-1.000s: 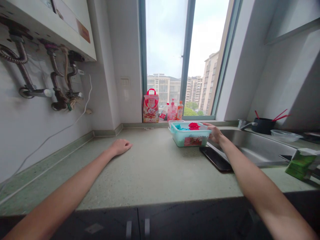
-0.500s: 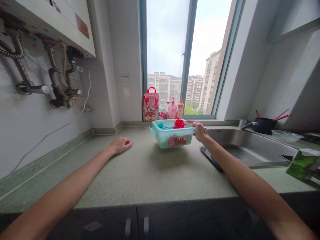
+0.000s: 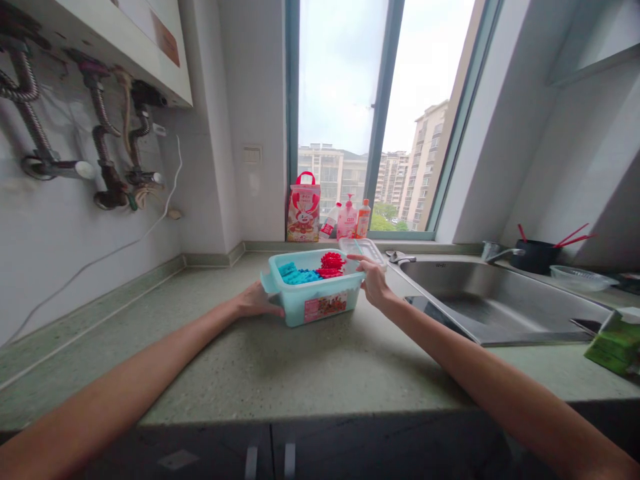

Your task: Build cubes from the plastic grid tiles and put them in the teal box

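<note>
A light-teal plastic storage box [image 3: 295, 308] stands on the counter in the head view, with a printed label on its front. Blue toy pieces [image 3: 299, 274] fill its left part, and red toy pieces [image 3: 332, 262] lie at its right. My left hand [image 3: 256, 301] cups the left end below the handle, thumb along the lower front corner, other fingers partly hidden. Gripping the right end is my right hand [image 3: 375, 280], its index finger stretched over the rim. Behind it lies a clear lid [image 3: 364, 249].
A steel sink [image 3: 480, 287] is at the right, with a dark flat device [image 3: 434, 313] beside its left edge. A red-handled bag [image 3: 303, 213] and several bottles stand by the window. At the far right are a black pot [image 3: 537, 257] and a green carton [image 3: 617, 347].
The box has moved left and nearer, down onto the counter, in my right hand. My left hand has come against its left end. The lid behind it now shows.
</note>
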Demonstrator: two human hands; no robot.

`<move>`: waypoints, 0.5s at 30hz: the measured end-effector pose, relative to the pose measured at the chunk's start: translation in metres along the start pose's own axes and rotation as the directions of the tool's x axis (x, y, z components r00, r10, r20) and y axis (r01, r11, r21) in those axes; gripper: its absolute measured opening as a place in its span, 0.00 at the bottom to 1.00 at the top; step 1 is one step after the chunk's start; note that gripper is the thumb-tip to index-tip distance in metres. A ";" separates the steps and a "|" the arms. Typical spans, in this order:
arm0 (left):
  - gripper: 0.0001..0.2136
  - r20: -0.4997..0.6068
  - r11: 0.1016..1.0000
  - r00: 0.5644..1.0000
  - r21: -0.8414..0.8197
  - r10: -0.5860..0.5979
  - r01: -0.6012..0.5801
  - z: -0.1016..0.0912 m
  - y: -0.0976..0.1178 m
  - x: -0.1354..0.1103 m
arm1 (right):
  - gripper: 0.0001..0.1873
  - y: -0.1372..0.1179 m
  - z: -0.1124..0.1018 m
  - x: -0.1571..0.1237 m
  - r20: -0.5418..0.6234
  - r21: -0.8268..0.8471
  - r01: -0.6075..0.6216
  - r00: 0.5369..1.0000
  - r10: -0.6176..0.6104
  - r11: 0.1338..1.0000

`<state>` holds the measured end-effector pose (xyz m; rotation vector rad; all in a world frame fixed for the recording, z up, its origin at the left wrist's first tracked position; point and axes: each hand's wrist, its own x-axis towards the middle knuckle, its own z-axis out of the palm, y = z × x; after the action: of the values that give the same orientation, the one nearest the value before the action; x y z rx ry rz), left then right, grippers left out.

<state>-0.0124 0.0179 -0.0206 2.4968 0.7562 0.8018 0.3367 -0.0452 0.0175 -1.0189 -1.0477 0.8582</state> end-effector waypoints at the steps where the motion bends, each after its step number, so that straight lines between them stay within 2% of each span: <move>1: 0.42 0.009 1.000 1.000 -0.026 0.001 -0.001 -0.004 -0.002 -0.001 | 0.28 0.002 0.002 -0.002 0.020 0.003 -0.002 1.000 0.002 1.000; 5: 0.36 -0.003 0.999 1.000 -0.040 -0.003 0.003 -0.030 -0.018 -0.012 | 0.26 0.006 0.012 -0.015 0.214 0.012 0.024 0.977 -0.026 1.000; 7: 0.30 -0.048 0.997 0.998 0.053 -0.046 0.048 -0.046 -0.030 -0.018 | 0.26 0.005 0.019 -0.025 0.316 -0.044 0.061 0.948 -0.044 0.997; 10: 0.27 -0.099 0.960 0.987 0.236 -0.130 0.150 -0.068 -0.048 -0.026 | 0.33 -0.001 0.022 -0.035 0.426 -0.196 0.174 0.901 -0.076 0.965; 12: 0.28 -0.157 0.930 0.973 0.303 -0.167 0.209 -0.079 -0.056 -0.030 | 0.39 -0.004 0.016 -0.032 0.454 -0.291 0.258 0.885 -0.104 0.921; 15: 0.29 -0.214 0.853 0.953 0.436 -0.213 0.288 -0.085 -0.062 -0.035 | 0.44 -0.003 -0.007 -0.009 0.352 -0.381 0.319 0.918 -0.183 0.868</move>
<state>-0.1125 0.0629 -0.0028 2.6698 1.4509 0.8024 0.3411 -0.0559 0.0168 -1.0998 -1.6540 0.5832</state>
